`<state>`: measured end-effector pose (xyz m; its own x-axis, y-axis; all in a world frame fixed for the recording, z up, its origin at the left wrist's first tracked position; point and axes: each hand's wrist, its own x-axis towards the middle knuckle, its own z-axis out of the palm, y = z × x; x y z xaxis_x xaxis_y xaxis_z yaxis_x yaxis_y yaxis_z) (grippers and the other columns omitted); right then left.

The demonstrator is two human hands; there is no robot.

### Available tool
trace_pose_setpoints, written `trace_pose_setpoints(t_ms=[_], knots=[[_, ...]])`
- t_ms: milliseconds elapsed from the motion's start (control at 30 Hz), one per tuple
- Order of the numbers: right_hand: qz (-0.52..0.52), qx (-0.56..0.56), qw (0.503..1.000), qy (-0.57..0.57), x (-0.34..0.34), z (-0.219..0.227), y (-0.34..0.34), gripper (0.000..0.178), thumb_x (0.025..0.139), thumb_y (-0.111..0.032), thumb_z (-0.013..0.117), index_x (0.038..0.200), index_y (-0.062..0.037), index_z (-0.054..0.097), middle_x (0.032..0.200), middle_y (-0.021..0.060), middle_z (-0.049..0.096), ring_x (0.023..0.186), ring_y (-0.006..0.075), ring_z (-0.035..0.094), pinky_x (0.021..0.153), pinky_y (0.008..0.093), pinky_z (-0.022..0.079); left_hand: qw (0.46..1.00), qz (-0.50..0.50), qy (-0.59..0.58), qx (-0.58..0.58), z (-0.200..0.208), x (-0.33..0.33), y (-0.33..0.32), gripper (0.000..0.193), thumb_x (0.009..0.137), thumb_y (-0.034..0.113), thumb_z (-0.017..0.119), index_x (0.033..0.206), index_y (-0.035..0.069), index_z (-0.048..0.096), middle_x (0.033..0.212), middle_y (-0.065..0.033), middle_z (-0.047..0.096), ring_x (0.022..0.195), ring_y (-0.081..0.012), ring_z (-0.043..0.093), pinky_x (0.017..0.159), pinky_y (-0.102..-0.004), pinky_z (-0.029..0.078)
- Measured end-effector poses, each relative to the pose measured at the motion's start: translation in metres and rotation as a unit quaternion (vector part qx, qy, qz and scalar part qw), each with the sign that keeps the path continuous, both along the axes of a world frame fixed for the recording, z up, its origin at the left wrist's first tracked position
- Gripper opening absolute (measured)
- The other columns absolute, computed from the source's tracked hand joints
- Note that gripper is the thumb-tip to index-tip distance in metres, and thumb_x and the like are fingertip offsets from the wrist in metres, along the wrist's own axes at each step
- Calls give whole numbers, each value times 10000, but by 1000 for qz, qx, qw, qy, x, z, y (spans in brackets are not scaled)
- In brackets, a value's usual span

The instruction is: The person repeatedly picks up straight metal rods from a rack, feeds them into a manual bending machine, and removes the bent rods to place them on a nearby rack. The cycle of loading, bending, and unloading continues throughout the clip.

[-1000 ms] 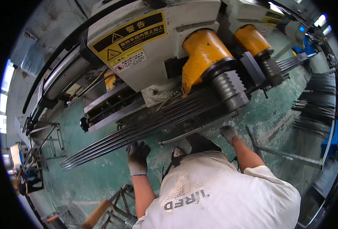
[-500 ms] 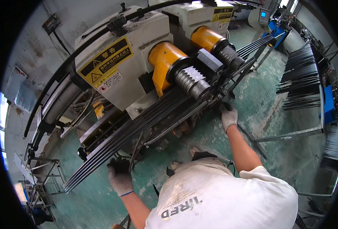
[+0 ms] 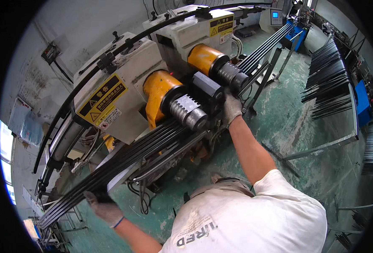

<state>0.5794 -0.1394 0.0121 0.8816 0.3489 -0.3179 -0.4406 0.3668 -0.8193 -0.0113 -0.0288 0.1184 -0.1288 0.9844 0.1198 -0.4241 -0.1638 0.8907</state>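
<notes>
Item, black rods (image 3: 72, 200): a bundle laid lengthwise through a bending-type machine, running from just beyond the left hand (image 3: 105, 207) up past the right hand (image 3: 232, 107) and on to the far upper right. Stage, as judged: rods already on the machine; whether they are fully seated or clamped cannot be told, and no bend shows along them.

Item, left hand: gloved, at the rods' near side toward their left end. Dark fingers reach up against the rods; blur hides whether they grip, merely touch or stop short. Spread cannot be told.

Item, right hand: gloved, raised beside the dark hexagonal block (image 3: 207, 85), fingertips lost against dark metal. Contact, and how far the fingers are closed, cannot be told.

Item, ridged metal cylinder (image 3: 188, 111): left of the right hand, below a yellow housing (image 3: 163, 90).

Item, second ridged cylinder (image 3: 232, 75): just above the right hand.

Item, rack of dark rods (image 3: 327, 80): well to the right of the right hand, above green floor (image 3: 279, 126).
</notes>
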Motion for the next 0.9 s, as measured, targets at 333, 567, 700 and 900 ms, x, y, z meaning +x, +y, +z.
trace_pose_setpoints(t_ms=[333,567,700,900], knots=[[106,-35,992,-53,6,32,15,394,969,-288,778,1288,-61,738,1100,67,762,975,195,721,838,381,581,993,40,57,94,179,130,15,432,1069,228,631,1349,-89,716,1260,-207,749,1131,-288,732,1039,-415,589],[105,2,982,-158,23,23,18,543,909,-219,844,1403,-38,709,1291,112,755,1152,230,710,1000,402,561,967,33,140,209,230,227,-2,482,1046,76,668,1506,-33,579,1143,-131,747,1003,-235,736,910,-372,621],[44,-5,977,-210,23,15,23,376,924,-144,811,1285,-48,767,1157,81,783,1039,203,743,869,387,599,936,-18,236,262,232,269,7,432,1057,77,672,1469,-26,595,1119,-107,750,1010,-191,736,960,-333,596],[76,10,978,-195,33,16,16,375,930,-163,808,1284,-52,754,1106,81,773,953,211,745,806,392,602,884,-152,289,335,258,334,14,336,1010,156,747,1281,-19,652,964,-47,699,897,-124,650,823,-283,527]])
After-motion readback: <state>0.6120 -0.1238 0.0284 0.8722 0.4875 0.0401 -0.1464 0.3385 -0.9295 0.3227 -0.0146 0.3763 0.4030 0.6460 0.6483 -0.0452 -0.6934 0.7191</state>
